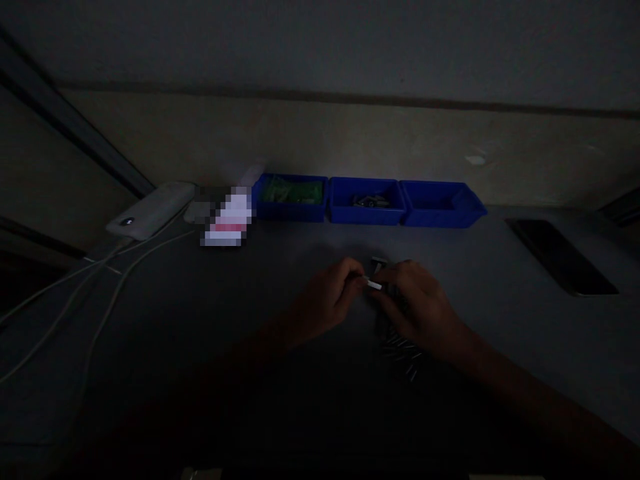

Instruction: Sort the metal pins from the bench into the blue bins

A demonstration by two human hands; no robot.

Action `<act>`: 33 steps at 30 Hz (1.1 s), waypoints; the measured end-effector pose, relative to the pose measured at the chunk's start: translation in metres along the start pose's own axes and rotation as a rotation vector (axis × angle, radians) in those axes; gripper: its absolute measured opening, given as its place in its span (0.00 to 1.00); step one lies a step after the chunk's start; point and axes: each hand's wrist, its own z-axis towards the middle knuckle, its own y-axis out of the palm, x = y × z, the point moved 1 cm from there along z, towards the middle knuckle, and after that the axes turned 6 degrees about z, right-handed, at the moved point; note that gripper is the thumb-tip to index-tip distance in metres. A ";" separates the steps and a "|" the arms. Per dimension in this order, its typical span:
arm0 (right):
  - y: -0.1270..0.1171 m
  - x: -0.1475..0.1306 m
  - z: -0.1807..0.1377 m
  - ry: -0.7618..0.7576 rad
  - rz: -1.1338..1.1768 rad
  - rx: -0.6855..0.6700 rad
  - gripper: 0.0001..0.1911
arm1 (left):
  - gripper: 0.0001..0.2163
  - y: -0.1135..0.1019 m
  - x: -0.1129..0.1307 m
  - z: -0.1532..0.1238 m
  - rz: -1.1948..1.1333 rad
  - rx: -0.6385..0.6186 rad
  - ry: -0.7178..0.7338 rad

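A small pale, bar-shaped piece [374,285] is held between both hands above the dark table. My left hand [334,297] pinches its left end between thumb and fingertips. At its right end are the thumb and fingers of my right hand [419,300], closed in around it; the exact contact is hard to make out in the dim light. Just behind the fingertips lies a small metal part [379,262]. Several thin metal pins [400,343] lie scattered on the table under and in front of my right hand, which partly hides them.
Three blue bins stand along the wall: the left bin [295,215] holds green bags, the middle bin [367,217] small metal parts. The right bin [445,219] adjoins them. A phone [563,257] lies right. A white device [153,210], cables [107,310] and a blurred bright label [230,220] are left.
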 end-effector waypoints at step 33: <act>-0.041 0.051 0.077 0.352 -0.285 0.202 0.23 | 0.09 0.005 0.005 -0.003 0.356 -0.196 0.184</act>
